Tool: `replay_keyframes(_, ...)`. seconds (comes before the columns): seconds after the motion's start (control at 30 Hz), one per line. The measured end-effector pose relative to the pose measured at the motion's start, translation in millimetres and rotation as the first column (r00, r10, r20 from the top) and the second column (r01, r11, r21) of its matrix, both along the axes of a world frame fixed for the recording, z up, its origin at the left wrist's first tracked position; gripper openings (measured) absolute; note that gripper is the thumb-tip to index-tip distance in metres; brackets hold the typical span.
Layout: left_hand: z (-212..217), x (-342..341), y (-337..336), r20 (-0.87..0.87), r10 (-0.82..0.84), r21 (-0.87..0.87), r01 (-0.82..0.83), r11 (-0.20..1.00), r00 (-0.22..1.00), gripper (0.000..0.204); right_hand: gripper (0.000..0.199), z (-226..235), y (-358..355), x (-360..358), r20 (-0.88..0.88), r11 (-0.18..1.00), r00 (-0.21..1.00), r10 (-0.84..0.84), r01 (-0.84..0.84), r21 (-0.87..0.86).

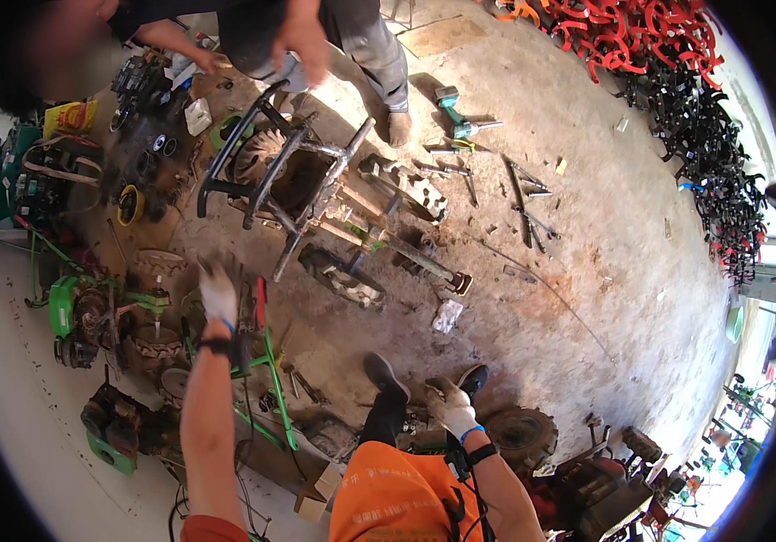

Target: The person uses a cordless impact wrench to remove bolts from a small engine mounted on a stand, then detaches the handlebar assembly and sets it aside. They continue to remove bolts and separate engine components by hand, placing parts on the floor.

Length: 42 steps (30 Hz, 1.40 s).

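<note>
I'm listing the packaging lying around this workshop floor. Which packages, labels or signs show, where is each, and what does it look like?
Yellow bag: far left by the dark engine parts, crumpled, with red print.
Small white packet: upper left near the metal frame, boxy.
Cardboard box: bottom centre, beside the orange trouser leg, brown, open.
No signs or screens show.

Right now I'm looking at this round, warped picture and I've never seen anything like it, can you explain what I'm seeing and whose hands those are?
It comes from a wide fisheye camera worn on a person's head, looking down, so straight edges bend. The left hand in a white work glove is raised over green-framed machine parts; whether its grip holds anything is unclear. The right gloved hand rests near the orange-clad knee and a small black wheel. On the dusty concrete floor stands a dark metal tube frame, with scattered hand tools and a teal cordless drill. Another person stands beyond the frame.
</note>
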State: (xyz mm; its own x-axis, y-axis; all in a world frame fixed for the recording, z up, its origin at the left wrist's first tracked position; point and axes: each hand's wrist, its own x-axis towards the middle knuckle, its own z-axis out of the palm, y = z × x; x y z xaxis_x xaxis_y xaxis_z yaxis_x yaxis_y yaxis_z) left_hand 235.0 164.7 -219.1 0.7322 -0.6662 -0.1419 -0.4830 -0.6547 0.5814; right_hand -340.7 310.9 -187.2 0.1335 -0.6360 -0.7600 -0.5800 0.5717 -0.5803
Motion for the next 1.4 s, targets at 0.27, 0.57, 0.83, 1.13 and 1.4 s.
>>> replay_keyframes(0.27, 6, -174, 356, -0.172, -0.538, 0.662, 0.501, 0.557, 0.825, 0.019, 0.041, 2, 45, -87, -0.147, 0.988, 0.988, 0.042, -0.019, 0.155)
replay_keyframes(0.57, 67, -306, 515, -0.605, 0.563, 0.543, -0.225, 0.809, 0.563, 0.048, 0.045, -19, 68, -241, -0.325, 0.982, 0.926, 0.19, -0.182, 0.053)
replay_keyframes(0.83, 146, -340, 379, -0.696, 0.373, 0.192, -0.341, 0.92, 0.613, 0.025, 0.044, 63, 27, -246, -0.115, 0.991, 0.993, 0.024, -0.039, -0.13)
replay_keyframes(1.13, 241, -384, 284, -0.906, 0.126, 0.057, -0.179, 0.982, 0.405, 0.021, 0.043, 41, 115, -295, 0.002, 0.95, 0.96, -0.279, 0.276, -0.143)
replay_keyframes(1.4, 210, -416, 247, -0.797, 0.224, 0.198, -0.108, 0.974, 0.561, 0.038, 0.039, -1, 292, -404, -0.265, 0.994, 0.964, -0.029, 0.0, -0.105)
